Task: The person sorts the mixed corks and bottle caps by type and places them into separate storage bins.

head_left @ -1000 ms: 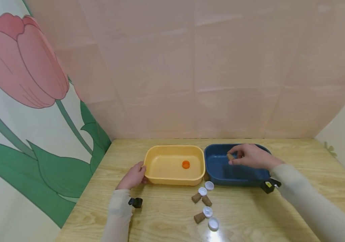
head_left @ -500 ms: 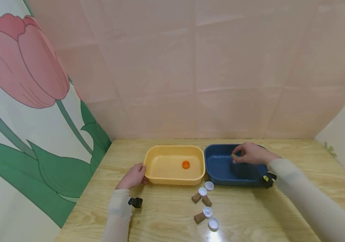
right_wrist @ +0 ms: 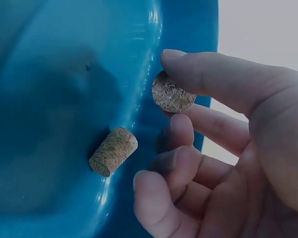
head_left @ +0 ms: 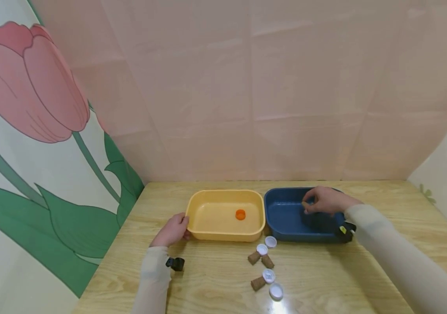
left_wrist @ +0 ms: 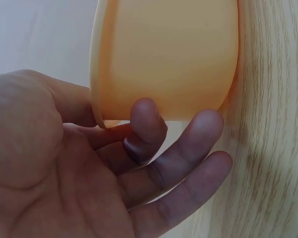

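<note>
The wooden table point(head_left: 215, 279) is carrying two tubs side by side, likely so that small pieces can be sorted between them. The yellow tub point(head_left: 208, 233) is holding one orange cap point(head_left: 240, 213), and the left hand point(head_left: 171, 230) is resting against its left end with loosely bent fingers point(left_wrist: 188, 148) curling under the rim, seemingly steadying it. The right hand point(head_left: 325, 200) is hovering inside the blue tub point(head_left: 282, 226), pinching a cork point(right_wrist: 172, 94) between thumb and fingertips, just above the tub floor. A second cork point(right_wrist: 112, 151) is lying on that floor just below the fingers. More corks point(head_left: 257, 283) and white caps point(head_left: 276, 291) are waiting near the tubs' front
</note>
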{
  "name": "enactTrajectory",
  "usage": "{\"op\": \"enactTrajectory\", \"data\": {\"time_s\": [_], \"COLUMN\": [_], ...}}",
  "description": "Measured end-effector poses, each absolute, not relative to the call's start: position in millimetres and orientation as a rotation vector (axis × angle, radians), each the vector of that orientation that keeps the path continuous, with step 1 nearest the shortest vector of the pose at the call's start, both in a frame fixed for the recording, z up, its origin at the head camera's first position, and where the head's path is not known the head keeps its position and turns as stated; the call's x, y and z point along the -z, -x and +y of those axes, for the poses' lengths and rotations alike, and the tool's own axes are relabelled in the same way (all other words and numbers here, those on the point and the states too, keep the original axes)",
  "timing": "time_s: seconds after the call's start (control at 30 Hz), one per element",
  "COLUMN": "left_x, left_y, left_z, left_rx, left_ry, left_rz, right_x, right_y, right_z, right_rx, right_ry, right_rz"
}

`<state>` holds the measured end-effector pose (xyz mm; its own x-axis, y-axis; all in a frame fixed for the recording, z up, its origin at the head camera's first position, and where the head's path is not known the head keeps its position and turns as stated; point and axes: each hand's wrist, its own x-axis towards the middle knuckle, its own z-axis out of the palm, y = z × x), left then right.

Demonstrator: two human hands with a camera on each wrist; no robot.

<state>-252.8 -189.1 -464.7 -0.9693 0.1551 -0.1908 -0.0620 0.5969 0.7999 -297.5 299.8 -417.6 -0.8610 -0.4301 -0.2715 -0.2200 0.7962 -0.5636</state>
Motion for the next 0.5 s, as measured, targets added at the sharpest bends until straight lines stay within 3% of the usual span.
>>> {"op": "enactTrajectory", "data": {"time_s": [0.5], "left_x": [464.0], "left_y": [253.1], "left_z": [-189.9], "left_rx": [-1.306], "left_ry": [-0.066], "left_rz": [2.577], "right_x": [418.3], "right_y": [299.8], "right_z": [297.8], "right_rx": [0.665], "right_ry": [0.442], "right_rz": [2.619]}}
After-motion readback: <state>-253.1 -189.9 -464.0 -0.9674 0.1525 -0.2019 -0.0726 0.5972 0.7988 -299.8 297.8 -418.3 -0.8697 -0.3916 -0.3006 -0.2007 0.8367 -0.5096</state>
